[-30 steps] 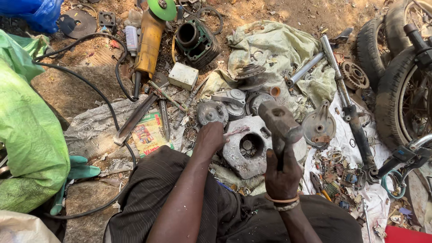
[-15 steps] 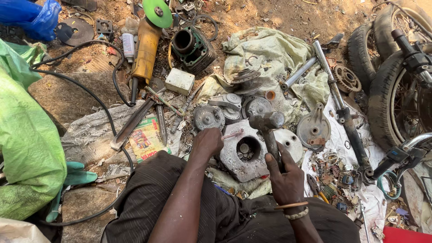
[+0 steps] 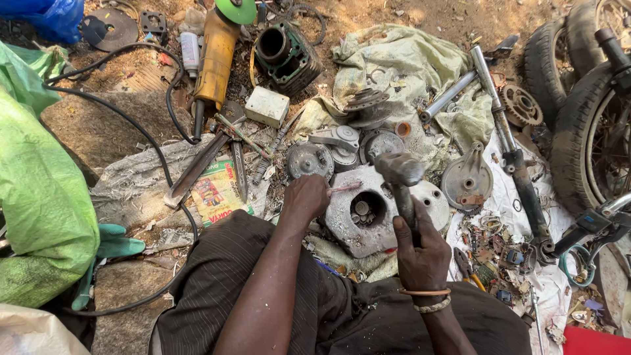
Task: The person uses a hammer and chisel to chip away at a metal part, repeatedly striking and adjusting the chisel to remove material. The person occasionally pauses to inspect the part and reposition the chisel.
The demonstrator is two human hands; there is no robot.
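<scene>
Engine cover [image 3: 358,217]: round grey cast-metal piece with a dark central bore, lying flat on the ground directly ahead of the person's knees, between the two hands.

Left hand [image 3: 305,196]: fingers curled fully closed around a thin pin or punch [image 3: 343,187], which sticks out from the fingertips toward the right with its tip over the cover's upper rim.

Right hand [image 3: 420,250]: fingers wrapped tight round the handle of a hammer [image 3: 399,172]. The head is raised just beyond the fingers, above the cover and near the free end of the pin.

Progress, as judged: work on the cover is mid-way. The cover is off any engine and lies bare, but the punch is set on it and the hammer is poised, so driving something in or out of the casting looks not yet finished. Whether the bore's contents are seated cannot be told.

Surface: bare sandy earth with rags. A white cloth [image 3: 519,204] to the right of the right-hand fingers carries small nuts and scrap. A pale green cloth [image 3: 401,66] lies beyond the hammer, with round metal parts on it.

Surroundings: beyond the left fingers lie a yellow angle grinder [image 3: 213,62] with black cable and a finned cylinder block [image 3: 286,56]. A fork tube [image 3: 509,141] and motorcycle tyres [image 3: 578,112] stand far right. Green plastic sheeting [image 3: 36,197] is far left.
</scene>
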